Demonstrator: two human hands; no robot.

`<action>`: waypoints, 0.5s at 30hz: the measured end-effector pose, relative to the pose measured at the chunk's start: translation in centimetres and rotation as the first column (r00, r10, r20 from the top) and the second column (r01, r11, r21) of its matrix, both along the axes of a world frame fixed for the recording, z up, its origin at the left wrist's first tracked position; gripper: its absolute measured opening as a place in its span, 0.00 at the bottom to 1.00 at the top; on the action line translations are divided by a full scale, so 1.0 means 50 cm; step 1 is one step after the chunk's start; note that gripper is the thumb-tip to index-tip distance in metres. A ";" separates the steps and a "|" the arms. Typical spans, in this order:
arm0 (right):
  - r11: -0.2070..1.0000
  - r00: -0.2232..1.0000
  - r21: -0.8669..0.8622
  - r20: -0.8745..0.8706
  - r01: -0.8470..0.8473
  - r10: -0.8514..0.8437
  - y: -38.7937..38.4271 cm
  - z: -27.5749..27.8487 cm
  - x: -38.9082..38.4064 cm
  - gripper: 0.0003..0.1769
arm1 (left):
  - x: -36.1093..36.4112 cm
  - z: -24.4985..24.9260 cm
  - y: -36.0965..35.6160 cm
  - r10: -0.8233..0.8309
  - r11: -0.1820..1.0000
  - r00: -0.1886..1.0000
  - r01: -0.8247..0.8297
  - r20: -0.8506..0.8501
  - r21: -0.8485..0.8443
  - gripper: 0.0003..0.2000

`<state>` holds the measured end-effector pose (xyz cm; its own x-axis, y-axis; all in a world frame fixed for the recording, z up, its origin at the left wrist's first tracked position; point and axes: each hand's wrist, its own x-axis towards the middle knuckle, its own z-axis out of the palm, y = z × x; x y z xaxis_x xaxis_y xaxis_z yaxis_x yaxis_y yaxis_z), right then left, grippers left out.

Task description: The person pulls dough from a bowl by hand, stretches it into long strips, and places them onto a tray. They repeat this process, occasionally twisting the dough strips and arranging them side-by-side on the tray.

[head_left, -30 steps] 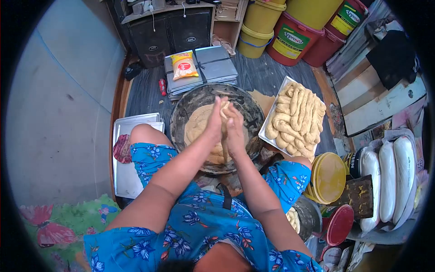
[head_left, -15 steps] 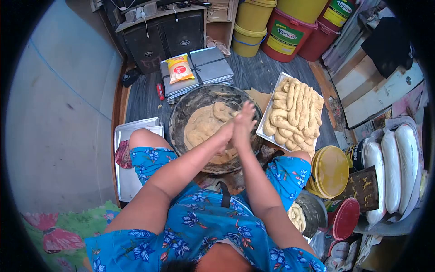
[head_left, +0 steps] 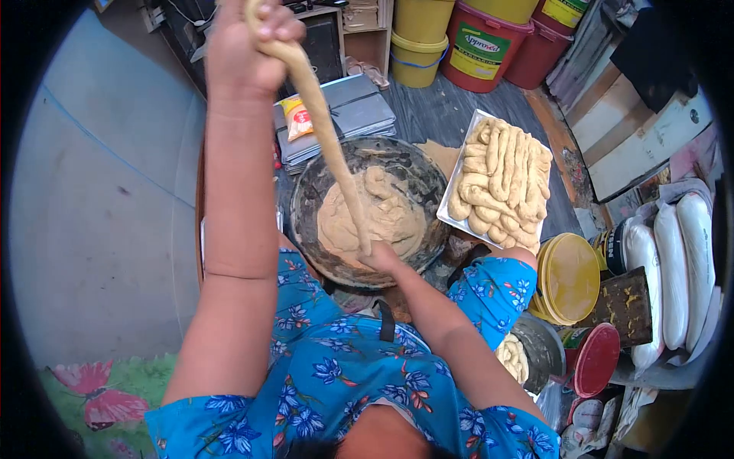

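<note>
A long rope of dough (head_left: 325, 126) stretches steeply between my two hands. Raised high at the upper left, my left hand (head_left: 252, 53) has its fingers wrapped round the rope's upper end. Low over the basin, my right hand (head_left: 380, 257) is closed at the lower end. Beneath the rope, a soft floury mass of dough (head_left: 397, 222) lies in a large dark basin (head_left: 420, 164) between my knees. A white tray (head_left: 453, 200) to the right bears piled dough strips (head_left: 501, 180), some laid lengthwise across the others.
A stack of flat metal trays (head_left: 355, 107) with a yellow-and-white packet (head_left: 300, 118) on it stands beyond the basin. Yellow (head_left: 417, 57) and red buckets (head_left: 482, 50) line the back. At right are a yellow-lidded bucket (head_left: 572, 279), a red-lidded tub (head_left: 596, 359) and long white plastic-wrapped rolls (head_left: 665, 268).
My hands were together over the basin. My left hand has swung up and left with one end of the dough rope, while my right hand has dropped lower, drawing the rope between them.
</note>
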<state>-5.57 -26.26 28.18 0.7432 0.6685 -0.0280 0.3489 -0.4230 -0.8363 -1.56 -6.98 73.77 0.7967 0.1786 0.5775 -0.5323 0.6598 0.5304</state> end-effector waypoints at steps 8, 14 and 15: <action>0.918 0.778 0.204 -0.609 0.340 -0.153 -0.111 0.081 0.145 0.26 | 0.022 -0.024 0.151 0.054 0.988 0.995 -0.041 -0.087 0.152 0.12; 0.853 0.823 0.287 -0.511 0.436 -0.248 -0.336 0.401 0.271 0.20 | 0.113 -0.092 0.097 0.310 0.946 0.914 -0.271 -0.263 0.177 0.10; 0.844 0.867 0.271 -0.334 0.463 -0.369 -0.370 0.413 0.293 0.16 | 0.130 -0.106 0.079 0.327 0.942 0.901 -0.287 -0.285 0.171 0.09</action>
<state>9.09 -44.78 48.83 0.9491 0.3009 -0.0926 -0.0458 -0.1592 -0.9862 4.93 -3.02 68.49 0.8539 0.3865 0.3486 -0.4975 0.4095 0.7647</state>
